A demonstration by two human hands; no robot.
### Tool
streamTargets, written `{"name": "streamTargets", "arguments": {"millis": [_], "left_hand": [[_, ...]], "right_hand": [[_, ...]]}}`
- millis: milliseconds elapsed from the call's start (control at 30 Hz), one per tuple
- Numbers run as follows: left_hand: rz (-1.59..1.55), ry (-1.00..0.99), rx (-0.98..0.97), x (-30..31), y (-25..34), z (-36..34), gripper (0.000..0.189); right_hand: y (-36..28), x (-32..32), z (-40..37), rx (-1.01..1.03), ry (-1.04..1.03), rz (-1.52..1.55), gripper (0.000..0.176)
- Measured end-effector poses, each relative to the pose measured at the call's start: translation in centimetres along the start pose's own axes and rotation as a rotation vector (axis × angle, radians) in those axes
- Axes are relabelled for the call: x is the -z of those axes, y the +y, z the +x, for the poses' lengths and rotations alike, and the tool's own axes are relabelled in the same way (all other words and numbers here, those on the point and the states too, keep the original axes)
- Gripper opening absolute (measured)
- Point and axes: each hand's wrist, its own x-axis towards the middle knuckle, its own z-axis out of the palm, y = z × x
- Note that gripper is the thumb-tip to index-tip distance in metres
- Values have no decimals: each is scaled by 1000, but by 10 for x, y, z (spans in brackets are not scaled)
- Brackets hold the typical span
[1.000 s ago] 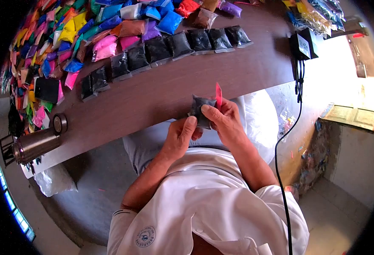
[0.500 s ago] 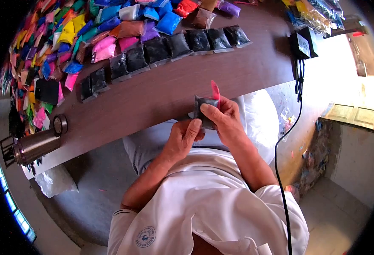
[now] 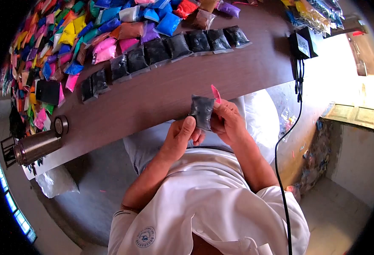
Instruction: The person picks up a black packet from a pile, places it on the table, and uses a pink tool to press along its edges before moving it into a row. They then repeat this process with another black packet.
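Note:
A small clear packet with black filling (image 3: 202, 112) is held upright in front of my body, near the table's front edge. My left hand (image 3: 181, 134) is closed on its lower left edge, thumb on the near face and fingers curled behind. My right hand (image 3: 228, 122) is closed at the packet's right edge, its fingers partly hidden behind. From between its thumb and fingers a pink strip (image 3: 215, 94) sticks up. Farther back on the brown table (image 3: 153, 100) lies a curved row of similar black packets (image 3: 157, 53).
A heap of colourful packets (image 3: 106, 53) covers the back left. A metal flask (image 3: 40, 146) lies at the left edge beside a dark flat object (image 3: 48, 91). At the right stands a black box (image 3: 300, 45), its cable (image 3: 277, 153) hanging down past my right arm.
My right thumb has come off the packet's face and moved to its right edge, so more of the black packet shows. The pink strip has dropped slightly and tilts more to the left.

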Motion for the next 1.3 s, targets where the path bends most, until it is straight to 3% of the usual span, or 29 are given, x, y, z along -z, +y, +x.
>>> {"name": "streamTargets", "arguments": {"millis": [200,333,400,467,567,700,867,933,1000,1300], "left_hand": [[-304,-131,66,5,-5,2,51],[-438,-185,105,5,-9,0,51],[-379,-231,114,4,-6,0,51],[-349,-230,139,4,-10,0,51],[-317,-222,151,2,-16,1,51],[-181,-184,147,7,-24,1,56],[-123,-61,66,4,-21,-2,62],[-83,-72,12,6,-19,-3,63],[215,-137,11,7,-12,-4,57],[133,2,-1,7,-17,-5,55]], "right_hand": [[14,2,6,15,82,55,25],[13,6,4,-2,-90,27,28],[14,2,3,-6,-147,18,31],[17,-13,5,126,-65,-9,36],[3,-6,0,33,-144,-69,35],[-4,-11,-4,72,-137,-27,32],[11,-2,0,223,155,-335,28],[7,-13,-4,174,134,-303,28],[6,-16,-8,126,114,-272,28],[3,-15,-7,8,-8,-344,24]]}}
